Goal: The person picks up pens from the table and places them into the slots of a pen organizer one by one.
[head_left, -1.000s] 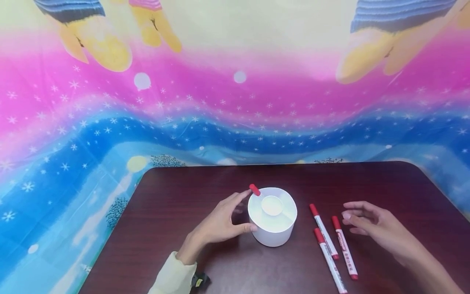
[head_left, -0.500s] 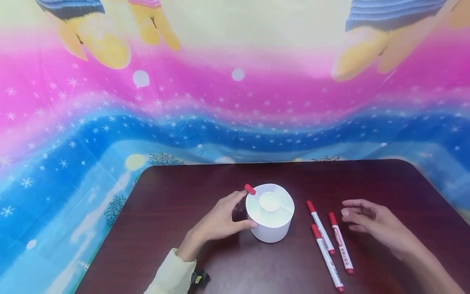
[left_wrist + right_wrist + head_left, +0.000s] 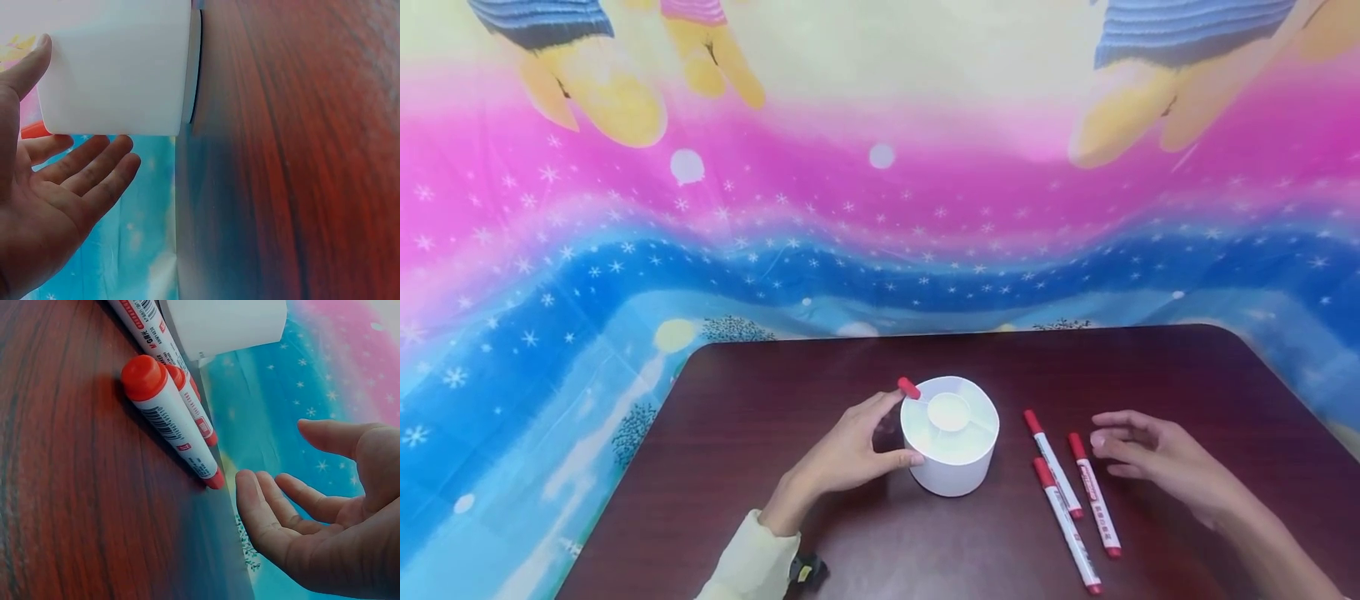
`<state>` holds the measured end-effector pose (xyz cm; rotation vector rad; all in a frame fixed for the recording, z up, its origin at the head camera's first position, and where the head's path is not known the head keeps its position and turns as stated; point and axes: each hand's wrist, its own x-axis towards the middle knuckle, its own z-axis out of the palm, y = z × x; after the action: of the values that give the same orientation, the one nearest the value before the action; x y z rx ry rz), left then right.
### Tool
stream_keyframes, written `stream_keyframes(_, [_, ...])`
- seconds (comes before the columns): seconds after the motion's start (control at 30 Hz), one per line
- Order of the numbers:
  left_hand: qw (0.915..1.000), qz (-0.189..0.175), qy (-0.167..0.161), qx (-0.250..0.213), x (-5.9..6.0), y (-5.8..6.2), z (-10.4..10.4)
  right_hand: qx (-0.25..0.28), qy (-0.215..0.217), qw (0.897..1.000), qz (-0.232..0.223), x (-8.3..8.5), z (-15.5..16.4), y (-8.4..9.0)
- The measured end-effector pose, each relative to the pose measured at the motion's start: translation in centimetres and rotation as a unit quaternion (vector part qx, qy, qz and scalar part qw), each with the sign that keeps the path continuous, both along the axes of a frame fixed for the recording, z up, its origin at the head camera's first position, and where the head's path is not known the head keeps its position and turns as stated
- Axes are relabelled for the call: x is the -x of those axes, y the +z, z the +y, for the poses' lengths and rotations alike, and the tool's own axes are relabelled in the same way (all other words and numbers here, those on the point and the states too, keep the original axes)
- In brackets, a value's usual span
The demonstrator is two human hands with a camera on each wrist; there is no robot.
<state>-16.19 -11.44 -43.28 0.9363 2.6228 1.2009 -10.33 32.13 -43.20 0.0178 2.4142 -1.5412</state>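
Observation:
A round white container [image 3: 953,475] with a small inner cup [image 3: 949,412] and thin dividers stands upright on the table. One marker with a red cap [image 3: 909,388] leans in it at the back left, its lower part hidden. My left hand [image 3: 842,454] rests at the container's left side, thumb on the front wall and fingertips against the side, palm away from it. To the right lie three white markers with red caps, a near one [image 3: 1070,533], a far one [image 3: 1056,471] and a right one [image 3: 1099,508]. Beside them my right hand [image 3: 1165,454] hovers, fingers loosely bent, holding nothing.
A dark reddish-brown table [image 3: 760,383] with rounded far corners bears everything. Behind it hangs a printed cloth [image 3: 820,208] in pink and blue. A small black object [image 3: 809,572] shows at the left wrist, under the pale sleeve [image 3: 756,554].
The head view has shifted slightly, so the container, markers and right hand appear a little further left. Both hands keep about the same pose beside the same things.

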Motion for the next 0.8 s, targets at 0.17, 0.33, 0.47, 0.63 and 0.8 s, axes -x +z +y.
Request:
stream_keyframes(0.17, [0.9999,-0.012,0.004,0.004,0.1,-0.1,0.0,0.004,0.004,1.0,-0.009,0.0,0.1,-0.1])
stream_keyframes(0.33, [0.9999,-0.014,0.006,0.004,0.1,-0.1,0.1,0.014,0.003,1.0,-0.022,0.2,0.1,-0.3])
stream_keyframes(0.47, [0.9999,-0.013,0.008,0.006,0.0,-0.1,0.1,0.016,-0.001,0.999,-0.041,0.3,0.2,-0.5])
stream_keyframes(0.63, [0.9999,-0.01,0.003,0.002,-0.1,-0.1,0.0,0.027,-0.003,0.998,-0.056,0.4,0.3,-1.0])
stream_keyframes(0.8, [1.0,-0.009,0.002,0.001,-0.1,0.0,0.1,-0.004,-0.012,0.998,-0.066,0.5,0.0,-1.6])
